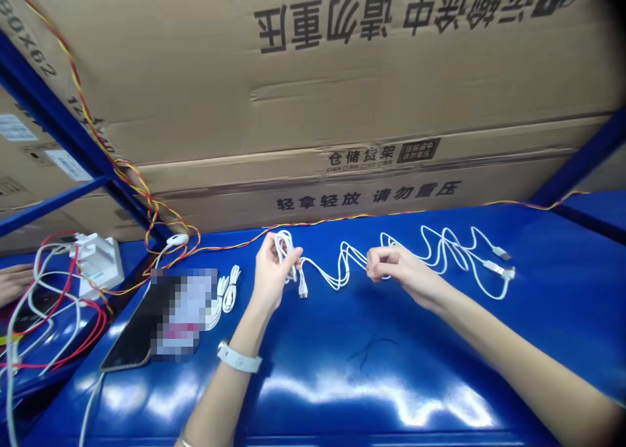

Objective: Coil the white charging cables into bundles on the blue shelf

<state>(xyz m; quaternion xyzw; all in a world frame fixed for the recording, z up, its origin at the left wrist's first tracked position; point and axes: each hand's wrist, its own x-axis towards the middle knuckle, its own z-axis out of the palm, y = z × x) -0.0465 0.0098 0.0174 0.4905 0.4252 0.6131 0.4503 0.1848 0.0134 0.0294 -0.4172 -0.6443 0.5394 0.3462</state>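
Cables (338, 286) on blue shelf (317, 343), cardboard boxes (313, 121) behind

Brown cardboard cartons (186, 101) printed with black Chinese characters stand behind the back edge of the glossy blue metal shelf (317, 356). Blue posts (49, 111) slant up from its back corners; white glare (425, 404) streaks the surface near its front edge.

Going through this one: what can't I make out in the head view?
Head view:
How many strands of white cable the right hand holds: its curled fingers hide them.
What lies under the pixelation beside the black-screened device: masked.
Another person's hand: cut by the left edge.
Print on the white label: too small, blurred.
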